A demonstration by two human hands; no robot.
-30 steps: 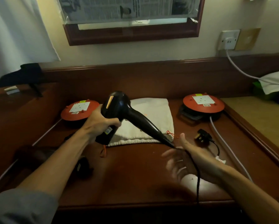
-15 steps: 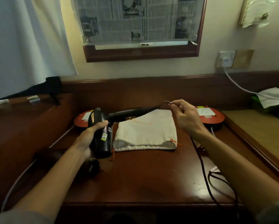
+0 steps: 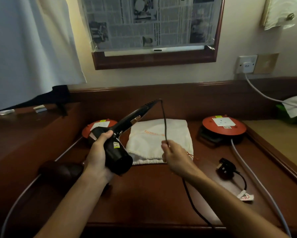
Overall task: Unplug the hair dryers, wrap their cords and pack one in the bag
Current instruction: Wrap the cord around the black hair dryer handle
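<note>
Gripping the hair dryer (image 3: pixel 117 150), left hand (image 3: pixel 97 155); right hand (image 3: pixel 177 155) pinches cord (image 3: pixel 164 121) above bag (image 3: pixel 159 140).

A glossy black hair dryer (image 3: pixel 117 148) sits at centre-left of the frame, barrel low, handle slanting up toward the centre. Its thin black cord (image 3: pixel 164 122) drops from the handle tip down the middle, then trails to a black plug (image 3: pixel 224 167) lying lower right. Behind, mid-frame, a flat white cloth drawstring bag (image 3: pixel 175 134) lies on the desk. A second, dark dryer (image 3: pixel 61 170) lies blurred at lower left.

Glossy wood desk (image 3: pixel 144 194) — cloth bag (image 3: pixel 154 134)
</note>
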